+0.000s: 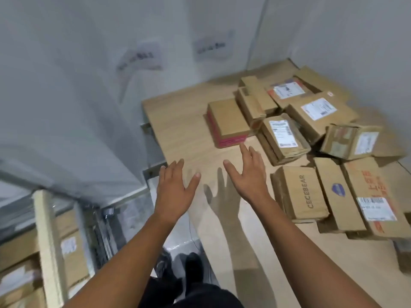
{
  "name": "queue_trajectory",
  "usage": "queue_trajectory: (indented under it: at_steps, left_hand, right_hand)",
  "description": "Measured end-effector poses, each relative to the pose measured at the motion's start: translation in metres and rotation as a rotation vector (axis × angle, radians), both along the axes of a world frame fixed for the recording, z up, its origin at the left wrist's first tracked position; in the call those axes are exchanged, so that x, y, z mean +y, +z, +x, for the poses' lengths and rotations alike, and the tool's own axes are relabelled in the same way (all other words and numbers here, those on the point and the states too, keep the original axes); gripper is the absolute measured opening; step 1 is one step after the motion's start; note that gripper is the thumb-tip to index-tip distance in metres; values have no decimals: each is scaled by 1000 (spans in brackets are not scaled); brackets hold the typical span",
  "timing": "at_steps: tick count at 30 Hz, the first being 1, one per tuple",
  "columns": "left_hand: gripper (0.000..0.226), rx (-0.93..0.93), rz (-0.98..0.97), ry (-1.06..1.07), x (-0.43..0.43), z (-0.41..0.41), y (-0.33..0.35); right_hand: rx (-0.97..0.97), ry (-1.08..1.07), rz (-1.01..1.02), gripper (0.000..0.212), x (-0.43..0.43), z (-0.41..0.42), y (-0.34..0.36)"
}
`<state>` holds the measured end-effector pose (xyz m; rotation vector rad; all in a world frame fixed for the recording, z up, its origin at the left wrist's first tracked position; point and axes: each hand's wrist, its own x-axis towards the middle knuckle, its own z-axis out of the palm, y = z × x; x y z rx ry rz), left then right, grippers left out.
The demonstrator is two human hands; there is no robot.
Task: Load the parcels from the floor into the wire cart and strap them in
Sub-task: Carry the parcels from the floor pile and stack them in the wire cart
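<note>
Head view: about a dozen brown parcels [311,134] lie in a loose heap on the right of a wooden worktop [178,121], some flat, some leaning on their neighbours. One pink-edged parcel [226,123] sits apart on the heap's left side. Both hands hover over the bare wood in front of it, empty, with fingers spread and straight. The right hand [249,174] has its fingertips near that parcel without touching it, and the left hand [175,185] is beside it, nearer the worktop's edge. At lower left the cart [46,236], blurred, already holds several boxes [71,247]. Loading looks partly done, with the whole heap left to move. No strap is visible, so strapping appears not yet begun. The pink-edged parcel seems the likeliest next pick.
</note>
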<state>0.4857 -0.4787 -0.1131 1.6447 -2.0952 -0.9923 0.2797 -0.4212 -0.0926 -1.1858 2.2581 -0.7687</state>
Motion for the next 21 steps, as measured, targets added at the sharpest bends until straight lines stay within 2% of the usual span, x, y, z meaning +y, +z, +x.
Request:
queue_trajectory:
  at_steps: [3, 8, 15, 21]
  left_hand:
    - [74, 92, 84, -25, -32, -43, -8]
    - [83, 316, 336, 148, -104, -111, -34]
    - [87, 425, 301, 85, -179, -191, -83]
    - [82, 534, 356, -66, -199, -188, -113]
  right_hand:
    - [-31, -77, -6, 77, -10, -29, -3]
    - [-47, -128, 30, 77, -40, -62, -13]
    - [58, -192, 144, 75, -104, -75, -42]
    - [22, -343, 185, 68, -140, -74, -63]
